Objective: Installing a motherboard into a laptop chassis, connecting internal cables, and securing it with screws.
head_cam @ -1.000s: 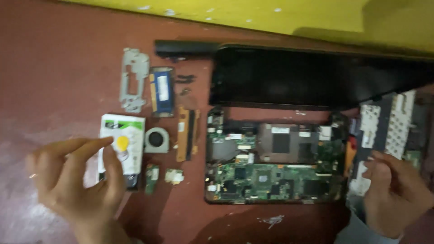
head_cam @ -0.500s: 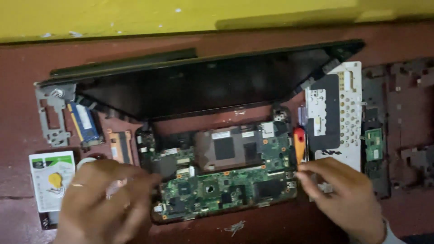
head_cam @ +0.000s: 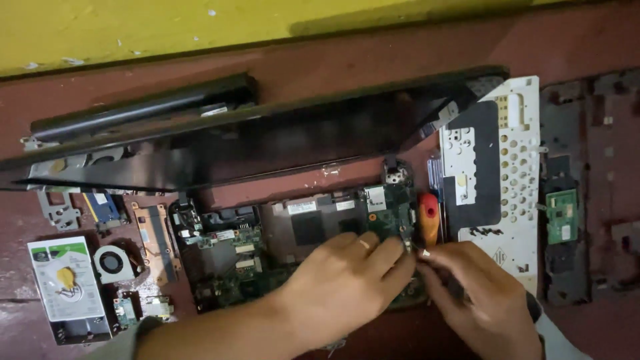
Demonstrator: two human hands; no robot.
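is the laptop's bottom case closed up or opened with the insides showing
Opened. The green motherboard lies bare below the black screen panel, with the keyboard plate set off to its right.

Repair workbench — dismantled laptop (head_cam: 300, 253); loose parts

Single head-worn view, looking steeply down and slightly forward at the reddish counter (head_cam: 280, 73), near enough that both forearms enter from the bottom edge. The yellow wall (head_cam: 133, 27) runs along the top, tilted a little. The opened laptop base (head_cam: 267, 260) sits lower centre; no second view to overlap.
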